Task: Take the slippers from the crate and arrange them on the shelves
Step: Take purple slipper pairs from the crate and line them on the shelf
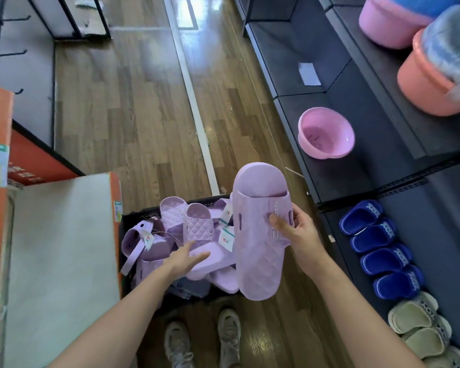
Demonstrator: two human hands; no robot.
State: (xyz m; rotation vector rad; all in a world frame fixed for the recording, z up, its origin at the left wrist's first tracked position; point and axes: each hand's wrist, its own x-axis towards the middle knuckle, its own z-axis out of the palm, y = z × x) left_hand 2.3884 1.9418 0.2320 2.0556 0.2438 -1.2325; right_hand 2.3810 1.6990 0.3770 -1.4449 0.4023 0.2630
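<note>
Right hand (299,231) grips a lilac slipper (258,261) by its strap, thumb on top, holding it above the black crate (137,217). Left hand (187,257) hovers with straight fingers over the lilac slippers (197,224) piled in the crate. Blue slippers (377,248) line the dark shelf (441,235) on the right.

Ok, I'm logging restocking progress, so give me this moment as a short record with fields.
right hand: grips a lilac slipper by its strap, held up out of the crate
left hand: open, reaching into the crate
crate: black, on the floor, holds a pile of lilac slippers
shelf: blue slippers in a row, beige slippers nearer the person
</note>
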